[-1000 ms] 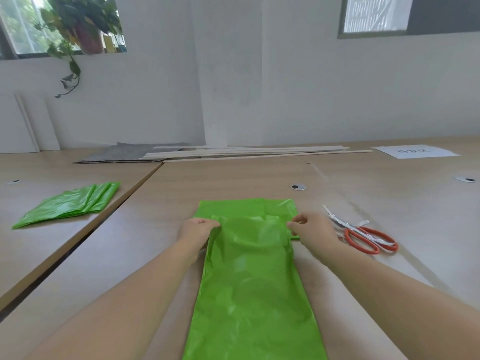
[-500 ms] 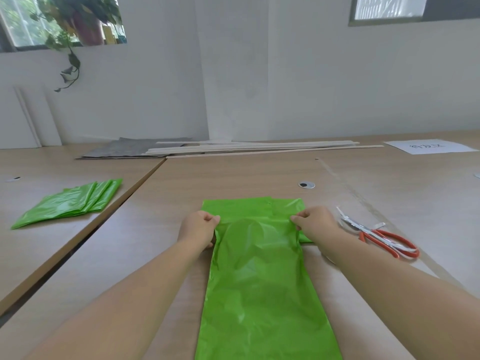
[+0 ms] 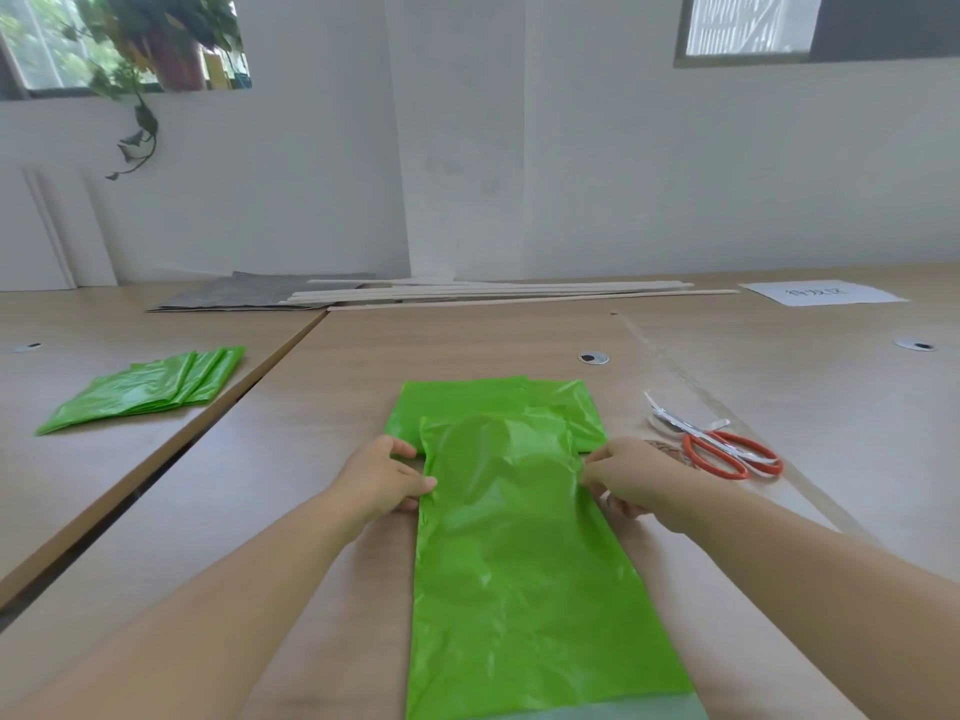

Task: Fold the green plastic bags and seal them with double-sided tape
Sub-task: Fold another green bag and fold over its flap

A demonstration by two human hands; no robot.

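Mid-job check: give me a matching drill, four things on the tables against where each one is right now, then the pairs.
1. scissors
2. pile of green bags
3. white paper sheet
4. long green bag

A. on the left table
B. far right, farthest from the person
C. pinched at its edges by the left hand and right hand
D. just right of the right hand

Pairs: 1-D, 2-A, 3-B, 4-C.

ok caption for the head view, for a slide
Left hand and right hand pinch the side edges of a green plastic bag on the table.
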